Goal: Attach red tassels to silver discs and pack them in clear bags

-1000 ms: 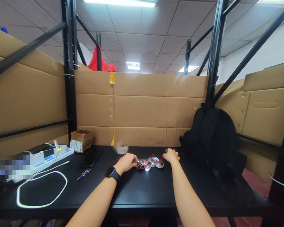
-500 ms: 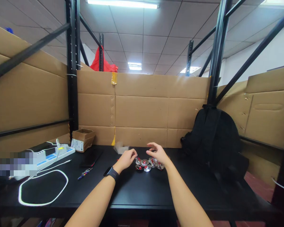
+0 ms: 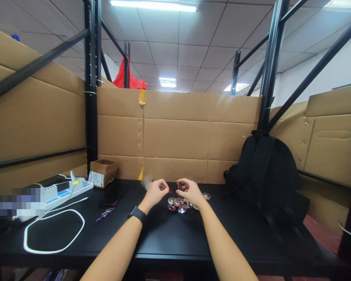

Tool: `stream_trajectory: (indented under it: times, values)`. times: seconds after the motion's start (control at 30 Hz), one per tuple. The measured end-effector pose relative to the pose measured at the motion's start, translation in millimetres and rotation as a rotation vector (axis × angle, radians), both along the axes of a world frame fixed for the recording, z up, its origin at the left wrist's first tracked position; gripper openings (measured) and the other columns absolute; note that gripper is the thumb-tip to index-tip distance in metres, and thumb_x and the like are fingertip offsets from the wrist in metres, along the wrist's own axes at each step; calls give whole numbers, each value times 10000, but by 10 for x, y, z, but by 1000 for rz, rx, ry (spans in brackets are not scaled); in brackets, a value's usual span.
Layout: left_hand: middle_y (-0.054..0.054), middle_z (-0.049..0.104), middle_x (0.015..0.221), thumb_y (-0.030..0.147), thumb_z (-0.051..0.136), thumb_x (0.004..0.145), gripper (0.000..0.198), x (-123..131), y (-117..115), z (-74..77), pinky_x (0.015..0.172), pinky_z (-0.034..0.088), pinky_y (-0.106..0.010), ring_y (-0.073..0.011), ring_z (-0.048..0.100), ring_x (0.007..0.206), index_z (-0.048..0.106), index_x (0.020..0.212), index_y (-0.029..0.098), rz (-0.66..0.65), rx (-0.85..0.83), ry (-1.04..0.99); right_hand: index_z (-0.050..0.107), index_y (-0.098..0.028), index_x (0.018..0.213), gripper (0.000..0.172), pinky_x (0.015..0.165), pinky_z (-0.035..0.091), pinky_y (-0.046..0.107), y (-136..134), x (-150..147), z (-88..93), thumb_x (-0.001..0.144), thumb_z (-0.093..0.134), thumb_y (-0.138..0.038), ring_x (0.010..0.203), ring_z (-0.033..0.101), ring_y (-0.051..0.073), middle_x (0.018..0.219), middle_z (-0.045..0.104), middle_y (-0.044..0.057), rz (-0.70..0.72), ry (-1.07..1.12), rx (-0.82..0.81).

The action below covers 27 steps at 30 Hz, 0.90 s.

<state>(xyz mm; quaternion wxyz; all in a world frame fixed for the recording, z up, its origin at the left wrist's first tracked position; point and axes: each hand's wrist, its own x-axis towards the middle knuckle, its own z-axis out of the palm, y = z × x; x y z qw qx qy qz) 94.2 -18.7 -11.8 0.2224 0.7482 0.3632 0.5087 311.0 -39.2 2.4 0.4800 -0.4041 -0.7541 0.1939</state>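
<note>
My left hand, with a dark watch on its wrist, pinches a thin red loop between thumb and fingertips. Facing it, my right hand is curled with thumb and fingers around something small and shiny, seemingly a metal disc seen edge-on and mostly covered by the fingers. Below and between the hands lies a cluster of domed silver discs, several with red bits at their centres. One more disc rests beyond my right wrist.
On the black table, a clear plastic bag lies behind my left hand. Leftward are a keyring, a dark flat object, an open cardboard box, a power strip and a white cable. A black backpack stands right.
My right hand has moved left and closed its fingers, which were apart over the discs. The shiny piece hanging at my left fingertips is gone from there; a red loop shows instead.
</note>
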Motion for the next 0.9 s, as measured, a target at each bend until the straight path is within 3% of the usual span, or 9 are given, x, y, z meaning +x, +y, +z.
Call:
stream_trajectory:
  times: [0.1, 0.17, 0.3, 0.4, 0.47, 0.6, 0.73, 0.9]
  values:
    - [-38, 729, 781, 214, 575, 801, 90, -185, 57, 13, 708, 494, -251, -157, 681, 731, 654, 821, 177, 104, 77, 158, 622, -252, 1230, 574, 834, 515, 314, 79, 367, -24, 675, 768, -257, 896, 691, 203, 1049, 729, 63, -374, -96, -25]
    - [-45, 735, 786, 167, 572, 779, 119, -330, 125, -14, 711, 487, -248, -163, 684, 744, 675, 838, 173, 140, 73, 302, 667, -232, 1160, 522, 858, 499, 313, 145, 639, -87, 650, 776, -226, 993, 686, 239, 1062, 731, 92, -601, -198, -129]
    - [-39, 736, 753, 90, 579, 713, 190, -581, 263, -107, 673, 467, -229, -162, 686, 720, 705, 836, 163, 172, -51, 520, 713, -221, 1042, 360, 868, 485, 335, 263, 1046, -255, 686, 751, -267, 1074, 673, 264, 1101, 727, 111, -821, -316, -297]
    - [-27, 734, 755, 41, 581, 667, 270, -643, 272, -111, 664, 459, -217, -151, 680, 716, 721, 867, 157, 147, -124, 599, 717, -244, 1015, 360, 892, 470, 402, 312, 1162, -348, 668, 772, -326, 1094, 663, 288, 1083, 734, 92, -876, -350, -386]
    - [-34, 741, 835, 60, 635, 651, 284, -587, 213, -70, 712, 469, -231, -164, 676, 785, 729, 898, 164, 135, -80, 617, 711, -258, 1052, 410, 875, 475, 407, 321, 1176, -377, 661, 777, -358, 1081, 668, 288, 1084, 732, 89, -870, -341, -402]
    - [-48, 729, 991, 191, 664, 757, 243, -270, 6, 11, 846, 466, -263, -176, 645, 916, 734, 990, 187, -16, 131, 542, 723, -253, 1022, 421, 775, 503, 321, 301, 1154, -379, 611, 797, -309, 962, 706, 246, 1037, 736, 90, -810, -342, -363]
    - [-50, 735, 978, 212, 601, 831, 231, 68, -164, -26, 856, 461, -264, -181, 652, 912, 758, 1000, 217, -178, 164, 627, 741, -261, 942, 360, 749, 513, 302, 270, 1117, -349, 587, 782, -222, 900, 717, 229, 976, 747, 69, -816, -359, -358]
    - [-62, 744, 942, 192, 617, 814, 195, 217, -216, -107, 824, 463, -266, -202, 669, 883, 776, 922, 226, -104, 142, 710, 737, -273, 1011, 385, 814, 517, 359, 253, 1053, -306, 627, 738, -239, 1018, 696, 275, 1056, 742, 86, -835, -378, -385]
